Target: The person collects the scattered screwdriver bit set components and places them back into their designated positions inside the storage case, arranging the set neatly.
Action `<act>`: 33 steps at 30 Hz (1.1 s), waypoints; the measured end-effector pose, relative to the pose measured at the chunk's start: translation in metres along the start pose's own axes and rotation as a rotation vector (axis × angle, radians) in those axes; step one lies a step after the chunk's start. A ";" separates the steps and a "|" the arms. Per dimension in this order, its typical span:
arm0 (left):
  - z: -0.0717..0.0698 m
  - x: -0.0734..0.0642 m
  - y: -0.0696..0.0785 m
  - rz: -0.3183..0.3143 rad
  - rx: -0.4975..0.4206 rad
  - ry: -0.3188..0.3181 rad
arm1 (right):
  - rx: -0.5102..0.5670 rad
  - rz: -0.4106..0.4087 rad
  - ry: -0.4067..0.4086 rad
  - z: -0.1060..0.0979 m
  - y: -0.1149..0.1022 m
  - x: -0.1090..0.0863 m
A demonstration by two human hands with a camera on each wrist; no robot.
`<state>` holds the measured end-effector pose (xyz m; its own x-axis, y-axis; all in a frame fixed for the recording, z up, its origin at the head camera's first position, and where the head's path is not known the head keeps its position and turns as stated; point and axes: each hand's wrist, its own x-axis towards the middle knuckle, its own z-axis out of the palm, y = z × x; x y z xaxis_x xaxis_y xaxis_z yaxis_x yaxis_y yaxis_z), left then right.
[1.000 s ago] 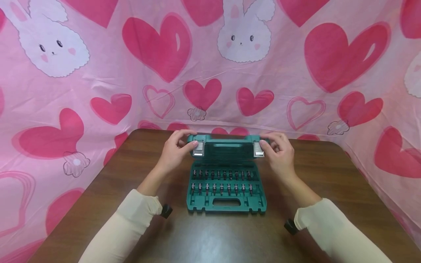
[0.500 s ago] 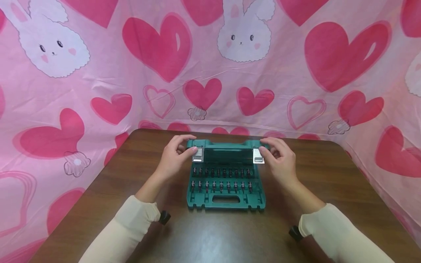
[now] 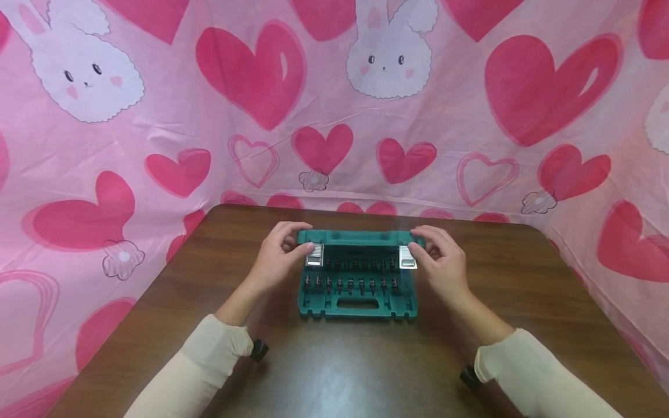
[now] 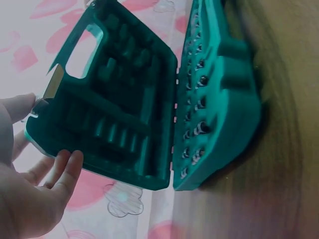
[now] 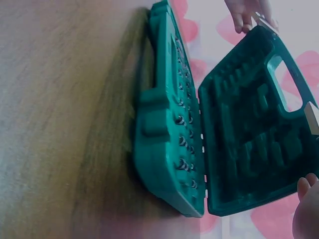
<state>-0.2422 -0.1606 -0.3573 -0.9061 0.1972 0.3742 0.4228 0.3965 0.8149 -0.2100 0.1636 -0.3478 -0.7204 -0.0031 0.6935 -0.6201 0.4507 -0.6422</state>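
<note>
A green plastic tool case (image 3: 360,312) lies on the table with its hinged lid (image 3: 360,237) raised partway and leaning over the base. Two rows of small metal socket bits (image 3: 362,284) stand in the base; the lid covers part of the back row in the head view. My left hand (image 3: 277,255) grips the lid's left corner, thumb on the silver latch (image 3: 315,255) there. At the right corner, my right hand (image 3: 445,264) holds the lid likewise, thumb at the other latch (image 3: 408,257). In the left wrist view, the lid's inner side (image 4: 114,124) shows moulded recesses.
The brown wooden table (image 3: 334,371) extends around the case on all sides. A pink cloth (image 3: 444,116) with hearts and rabbits hangs behind the table and along both sides. Black straps (image 3: 259,350) show at both sleeve cuffs.
Both hands have brought the lid down and toward me, so it hides more of the back row. The base's front edge has shifted slightly away from me.
</note>
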 end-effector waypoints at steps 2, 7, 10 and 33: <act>0.001 -0.001 -0.002 -0.003 -0.001 -0.002 | 0.000 0.005 -0.003 0.001 0.001 -0.001; 0.003 -0.003 -0.005 0.000 0.002 -0.003 | -0.005 0.017 -0.003 0.004 0.014 -0.006; 0.003 -0.004 -0.006 0.009 0.008 -0.003 | -0.006 0.018 -0.003 0.006 0.032 -0.009; 0.009 -0.022 -0.019 -0.053 0.039 -0.078 | -0.008 0.109 -0.066 0.007 0.049 -0.038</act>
<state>-0.2303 -0.1641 -0.3854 -0.9241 0.2440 0.2942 0.3761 0.4427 0.8140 -0.2150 0.1790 -0.4077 -0.8027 -0.0121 0.5962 -0.5342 0.4590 -0.7099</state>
